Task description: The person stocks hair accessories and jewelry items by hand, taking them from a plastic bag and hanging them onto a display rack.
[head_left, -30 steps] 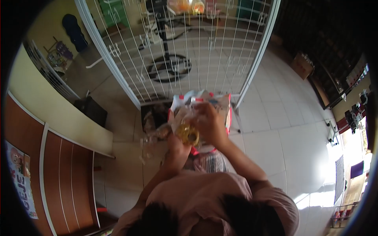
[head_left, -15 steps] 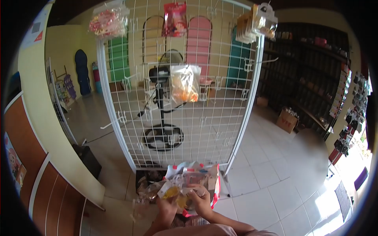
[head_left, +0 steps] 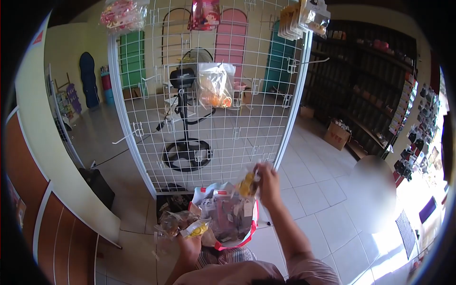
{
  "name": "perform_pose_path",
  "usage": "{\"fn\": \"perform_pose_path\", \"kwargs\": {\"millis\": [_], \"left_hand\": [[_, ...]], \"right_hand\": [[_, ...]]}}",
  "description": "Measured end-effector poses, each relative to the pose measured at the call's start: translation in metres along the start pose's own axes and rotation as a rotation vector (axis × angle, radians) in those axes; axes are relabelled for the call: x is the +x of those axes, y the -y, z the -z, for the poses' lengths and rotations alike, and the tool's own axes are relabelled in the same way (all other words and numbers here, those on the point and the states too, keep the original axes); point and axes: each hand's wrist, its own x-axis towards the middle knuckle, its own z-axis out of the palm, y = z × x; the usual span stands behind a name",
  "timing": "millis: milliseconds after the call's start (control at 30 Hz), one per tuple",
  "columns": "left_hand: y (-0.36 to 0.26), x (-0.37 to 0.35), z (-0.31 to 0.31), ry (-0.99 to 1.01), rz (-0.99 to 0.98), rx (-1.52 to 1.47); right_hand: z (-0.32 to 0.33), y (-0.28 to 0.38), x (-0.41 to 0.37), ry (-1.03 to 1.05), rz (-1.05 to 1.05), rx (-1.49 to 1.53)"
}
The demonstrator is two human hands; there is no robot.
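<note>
My right hand [head_left: 268,183] is raised in front of the lower right part of the wire grid, fingers closed on a clear packet with yellow items [head_left: 247,184]. Lower down on the left, my left hand [head_left: 190,247] holds another clear packet with yellow contents and a white label [head_left: 195,229]. More clear packets [head_left: 175,222] lie beside that hand, partly over a dark box. Between my arms an open bag with a red edge [head_left: 255,223] holds many small packaged items. A packet with orange items [head_left: 216,90] hangs on the white wire grid [head_left: 228,128].
Packets hang along the grid's top, including a red one [head_left: 205,15] and a row of cards [head_left: 290,23]. Bare hooks stick out at both sides. Behind the grid stands a black fan [head_left: 186,111]. Dark shelves [head_left: 365,80] and a cardboard box [head_left: 337,135] are at the right.
My right hand has risen from the bag, away from my left hand, with a yellow packet in it. My left hand has moved slightly down and left. The view has shifted.
</note>
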Motion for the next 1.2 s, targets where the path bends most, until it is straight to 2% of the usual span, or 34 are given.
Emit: {"fn": "perform_pose_path", "kwargs": {"millis": [67, 167, 267, 433, 633, 733, 833, 1000, 1067, 1200], "left_hand": [[-0.001, -0.001, 0.003, 0.012, -0.015, -0.061], [-0.002, -0.002, 0.010, 0.012, -0.020, -0.062], [-0.001, -0.001, 0.011, -0.024, -0.023, -0.045], [0.002, -0.004, 0.035, 0.108, -0.026, -0.032], [0.001, -0.007, 0.040, 0.120, -0.021, 0.031], [-0.001, -0.010, 0.026, 0.007, -0.039, 0.091], [-0.006, -0.011, 0.018, -0.016, -0.020, 0.078], [0.006, -0.008, 0.037, 0.018, -0.197, 0.450], [0.002, -0.010, 0.029, 0.036, -0.217, 0.493], [-0.002, -0.011, 0.028, 0.025, -0.108, 0.312]], "right_hand": [[-0.013, 0.036, 0.020, 0.081, 0.351, -0.200], [-0.028, 0.067, 0.055, 0.037, 0.537, -0.311], [-0.041, 0.081, 0.081, 0.025, 0.563, -0.438], [-0.052, 0.080, 0.110, 0.032, 0.551, -0.414], [-0.059, 0.083, 0.108, 0.008, 0.515, -0.370], [-0.060, 0.083, 0.105, 0.003, 0.523, -0.388], [-0.060, 0.085, 0.103, -0.024, 0.522, -0.411], [-0.059, 0.081, 0.105, -0.016, 0.509, -0.380], [-0.058, 0.082, 0.103, -0.009, 0.507, -0.367], [-0.060, 0.085, 0.098, -0.026, 0.512, -0.370]]}}
